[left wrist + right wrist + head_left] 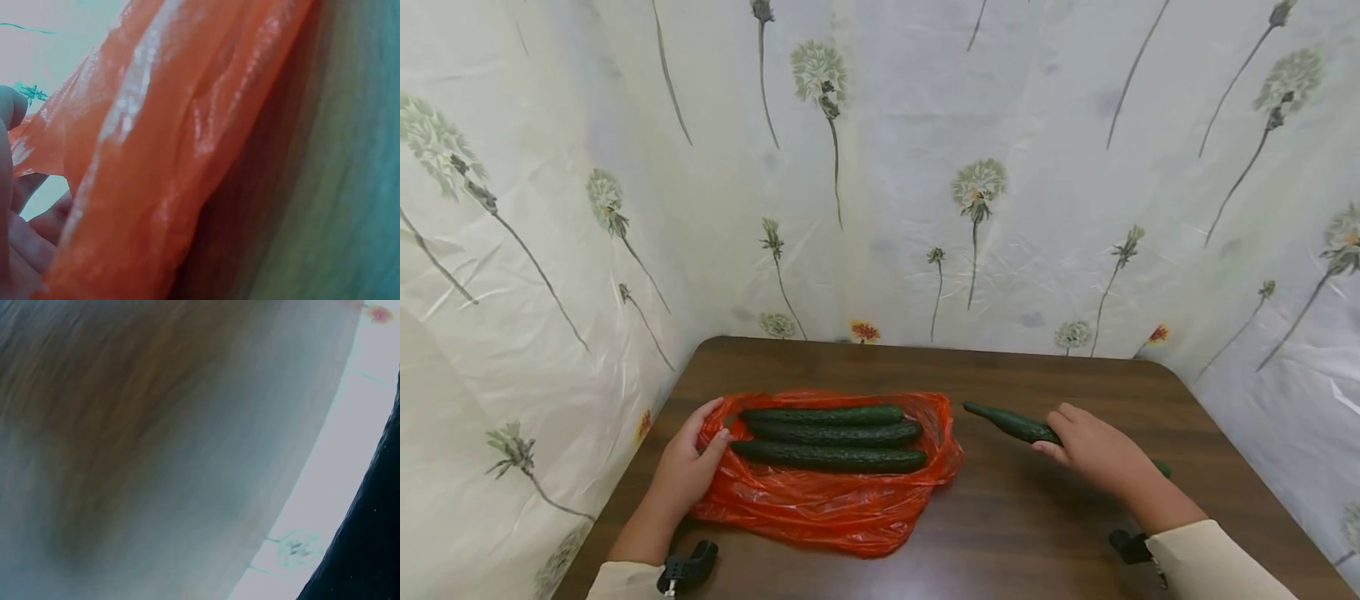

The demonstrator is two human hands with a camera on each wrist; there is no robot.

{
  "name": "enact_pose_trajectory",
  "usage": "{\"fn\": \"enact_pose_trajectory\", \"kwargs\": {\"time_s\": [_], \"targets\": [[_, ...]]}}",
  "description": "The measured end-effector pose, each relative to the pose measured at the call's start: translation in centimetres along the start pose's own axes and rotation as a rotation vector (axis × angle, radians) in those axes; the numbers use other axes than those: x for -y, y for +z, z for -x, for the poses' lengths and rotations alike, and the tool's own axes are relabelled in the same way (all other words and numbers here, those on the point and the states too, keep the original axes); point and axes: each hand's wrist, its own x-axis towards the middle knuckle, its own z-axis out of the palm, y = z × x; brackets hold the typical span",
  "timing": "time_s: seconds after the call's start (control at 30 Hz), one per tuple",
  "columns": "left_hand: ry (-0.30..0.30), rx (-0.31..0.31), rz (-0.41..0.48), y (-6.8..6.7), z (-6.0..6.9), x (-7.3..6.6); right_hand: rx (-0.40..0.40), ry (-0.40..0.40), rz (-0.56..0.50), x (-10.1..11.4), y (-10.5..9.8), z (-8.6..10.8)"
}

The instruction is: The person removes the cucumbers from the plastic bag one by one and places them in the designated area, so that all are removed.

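Note:
My right hand (pixel 1093 450) grips a dark green cucumber (pixel 1011 422) over the right half of the table. The thin end of that cucumber points left, and a bit of its other end shows beyond my wrist. A red plastic bag (pixel 820 517) lies spread at the left, with three cucumbers (pixel 831 457) side by side in its opening. At the bag's left edge, my left hand (pixel 688 467) pinches the film between thumb and fingers. The left wrist view shows the bag's red film (pixel 150 156) close up beside the fingers. Along the right wrist view's right edge runs the held cucumber (pixel 369 525).
The brown wooden table (pixel 1000 533) has rounded far corners. White sheeting with a dandelion print (pixel 895 167) hangs behind it and along both sides. Each wrist carries a black camera mount (pixel 688 567).

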Motion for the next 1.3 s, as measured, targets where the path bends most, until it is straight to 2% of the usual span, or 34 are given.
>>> {"fn": "enact_pose_trajectory", "kwargs": {"time_s": [0.3, 0.63, 1.07, 1.3], "targets": [[-0.001, -0.019, -0.016, 0.0, -0.2, 0.0, 0.038, 0.058, -0.021, -2.5, 1.8, 0.9], [-0.014, -0.01, 0.002, 0.0, -0.2, 0.1, 0.068, 0.106, -0.074, -4.3, 1.9, 1.3], [-0.014, -0.007, -0.003, 0.1, -0.2, 0.2, 0.105, 0.05, -0.076, -5.1, 2.4, 1.4], [-0.026, -0.003, -0.003, 0.1, -0.2, 0.4, 0.117, 0.008, -0.042, -5.9, 2.9, 1.5]]}}
